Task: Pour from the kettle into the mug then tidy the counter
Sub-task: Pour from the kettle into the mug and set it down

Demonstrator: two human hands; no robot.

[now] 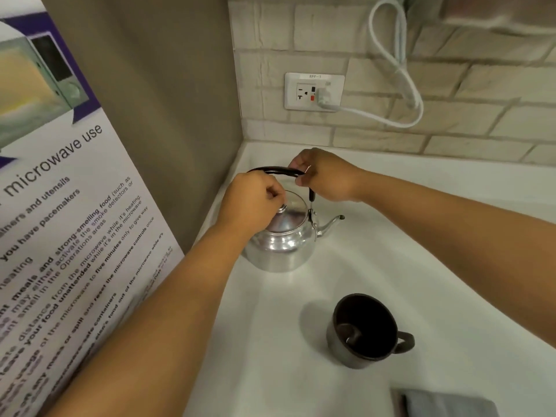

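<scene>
Kettle point(281, 245): polished metal, mirror-bright, with visible reflections on body and lid. Kettle handle point(278, 170): black, glossy, probably plastic. Mug point(362, 331): dark, matt outside and inside. Worktop point(436, 266): white, smooth, with a slight sheen. Wall tiles point(451, 85): pale, rough-faced brick pattern. Poster point(75, 221): smooth printed sheet. Folded cloth point(448, 403): grey, matt.
</scene>
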